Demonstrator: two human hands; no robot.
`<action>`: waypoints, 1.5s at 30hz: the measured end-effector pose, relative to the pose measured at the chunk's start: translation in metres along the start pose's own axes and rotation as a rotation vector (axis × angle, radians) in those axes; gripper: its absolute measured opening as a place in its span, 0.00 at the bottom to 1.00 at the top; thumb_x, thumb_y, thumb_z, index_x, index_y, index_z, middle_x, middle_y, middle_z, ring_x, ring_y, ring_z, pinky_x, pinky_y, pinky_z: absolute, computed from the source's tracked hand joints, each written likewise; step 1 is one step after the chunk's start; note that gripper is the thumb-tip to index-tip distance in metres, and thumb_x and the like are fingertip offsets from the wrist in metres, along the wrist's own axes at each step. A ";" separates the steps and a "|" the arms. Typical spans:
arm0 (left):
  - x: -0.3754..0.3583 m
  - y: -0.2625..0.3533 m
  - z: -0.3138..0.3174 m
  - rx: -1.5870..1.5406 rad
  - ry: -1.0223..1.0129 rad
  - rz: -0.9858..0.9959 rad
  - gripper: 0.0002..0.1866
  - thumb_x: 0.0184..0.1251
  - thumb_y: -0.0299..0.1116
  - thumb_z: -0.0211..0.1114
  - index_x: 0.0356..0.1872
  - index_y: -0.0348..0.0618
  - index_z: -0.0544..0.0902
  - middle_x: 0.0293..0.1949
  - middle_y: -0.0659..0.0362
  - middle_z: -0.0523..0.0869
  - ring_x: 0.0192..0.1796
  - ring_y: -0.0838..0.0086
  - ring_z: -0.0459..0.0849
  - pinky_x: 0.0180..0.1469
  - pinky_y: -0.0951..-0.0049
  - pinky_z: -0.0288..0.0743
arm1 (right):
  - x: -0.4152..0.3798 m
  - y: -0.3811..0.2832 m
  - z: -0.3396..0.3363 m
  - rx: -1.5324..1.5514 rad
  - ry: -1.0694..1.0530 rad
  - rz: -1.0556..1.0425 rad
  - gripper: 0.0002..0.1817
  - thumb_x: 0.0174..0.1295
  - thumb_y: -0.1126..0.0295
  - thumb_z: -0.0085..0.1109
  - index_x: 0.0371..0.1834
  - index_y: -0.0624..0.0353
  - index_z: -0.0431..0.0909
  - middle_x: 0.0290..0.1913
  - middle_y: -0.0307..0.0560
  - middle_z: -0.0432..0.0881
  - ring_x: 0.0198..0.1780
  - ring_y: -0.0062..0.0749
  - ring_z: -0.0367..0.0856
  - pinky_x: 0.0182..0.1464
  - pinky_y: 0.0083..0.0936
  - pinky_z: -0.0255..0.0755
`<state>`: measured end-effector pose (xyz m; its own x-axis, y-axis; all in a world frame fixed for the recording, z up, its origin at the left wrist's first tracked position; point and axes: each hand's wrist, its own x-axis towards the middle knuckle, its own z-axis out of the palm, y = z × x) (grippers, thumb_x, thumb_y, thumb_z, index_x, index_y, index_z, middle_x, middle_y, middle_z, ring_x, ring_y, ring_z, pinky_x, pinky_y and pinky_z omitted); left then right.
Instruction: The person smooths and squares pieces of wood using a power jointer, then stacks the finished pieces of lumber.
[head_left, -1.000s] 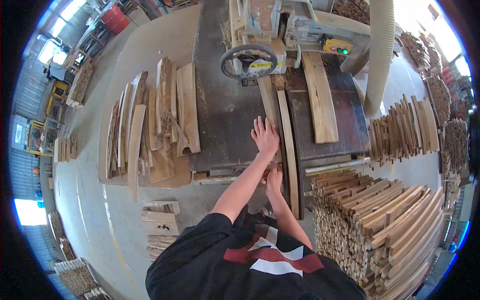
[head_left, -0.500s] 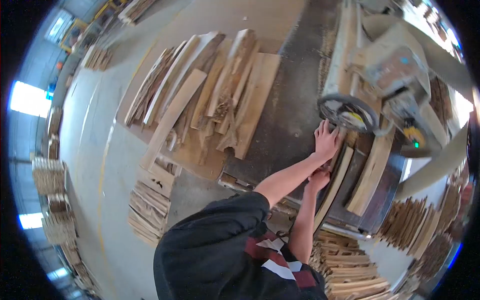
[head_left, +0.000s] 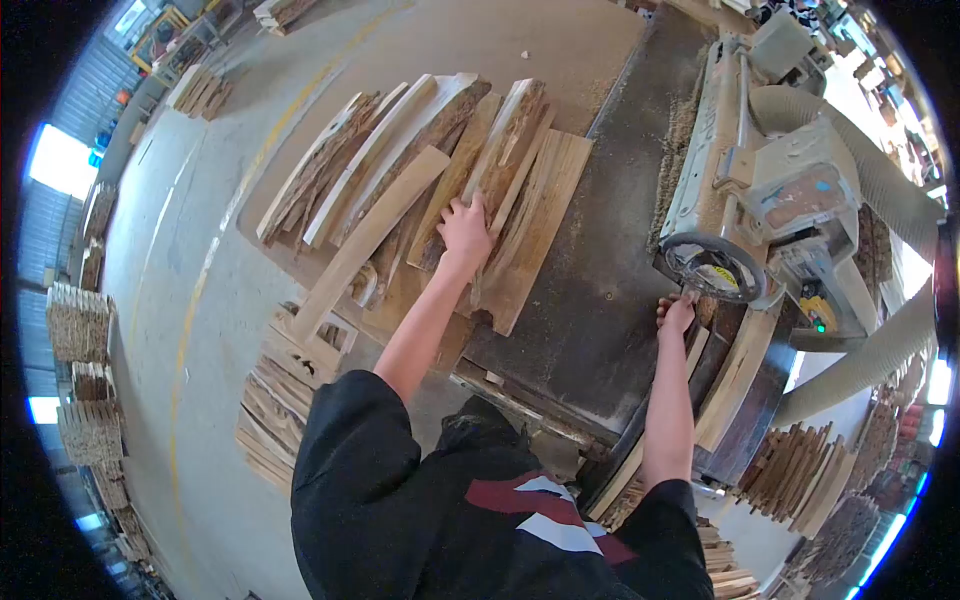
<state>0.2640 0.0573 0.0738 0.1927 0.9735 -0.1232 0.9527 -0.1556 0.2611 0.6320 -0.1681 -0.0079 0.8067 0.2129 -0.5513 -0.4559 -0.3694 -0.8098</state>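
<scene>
My left hand lies with its fingers apart on a rough-edged board in a pile on the brown worktop. Beside the machine's round handwheel, at its lower left, is my right hand. Its fingers are curled together, and what they hold, if anything, is too small to make out. A narrow wooden strip runs along a slot under my right forearm. To the right of it lies a thicker timber piece. The dark metal table extends between my hands.
The machine and its ribbed hoses take up the right side. Stacked boards are at the lower left, and more timber is at the lower right. Concrete floor with yellow lines stretches along the left.
My left hand has moved left from beside the handwheel to the board pile. My right hand has moved forward to the wheel's lower edge. The view has shifted slightly.
</scene>
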 end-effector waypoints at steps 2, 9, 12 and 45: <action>0.017 -0.011 0.007 -0.019 -0.024 0.006 0.45 0.53 0.38 0.77 0.74 0.51 0.64 0.58 0.41 0.75 0.63 0.43 0.74 0.57 0.46 0.76 | 0.009 0.012 -0.012 0.081 -0.121 -0.017 0.26 0.79 0.47 0.36 0.47 0.60 0.76 0.24 0.43 0.81 0.17 0.25 0.73 0.15 0.21 0.60; -0.048 -0.063 -0.064 -1.626 -0.507 -0.076 0.34 0.67 0.25 0.67 0.73 0.34 0.65 0.51 0.53 0.85 0.46 0.70 0.88 0.44 0.70 0.86 | -0.118 0.102 -0.069 0.110 -0.358 -0.171 0.17 0.77 0.54 0.50 0.48 0.58 0.78 0.28 0.41 0.82 0.23 0.22 0.77 0.22 0.20 0.67; -0.132 -0.038 -0.063 -1.619 -0.469 -0.258 0.36 0.67 0.26 0.69 0.75 0.36 0.64 0.55 0.55 0.84 0.50 0.69 0.87 0.49 0.70 0.85 | -0.181 0.145 -0.092 0.079 -0.428 0.012 0.22 0.76 0.49 0.49 0.57 0.56 0.78 0.34 0.42 0.85 0.27 0.25 0.81 0.27 0.24 0.71; -0.250 0.254 0.199 -0.272 0.095 0.523 0.33 0.74 0.42 0.55 0.71 0.28 0.62 0.74 0.39 0.63 0.79 0.49 0.56 0.76 0.49 0.52 | -0.211 0.165 -0.138 0.337 -0.219 0.473 0.31 0.76 0.39 0.40 0.39 0.59 0.75 0.23 0.40 0.75 0.18 0.24 0.67 0.18 0.24 0.59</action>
<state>0.5052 -0.2587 -0.0197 0.5865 0.7917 0.1708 0.6402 -0.5824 0.5010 0.4389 -0.3981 0.0026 0.4087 0.2899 -0.8654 -0.8675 -0.1712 -0.4670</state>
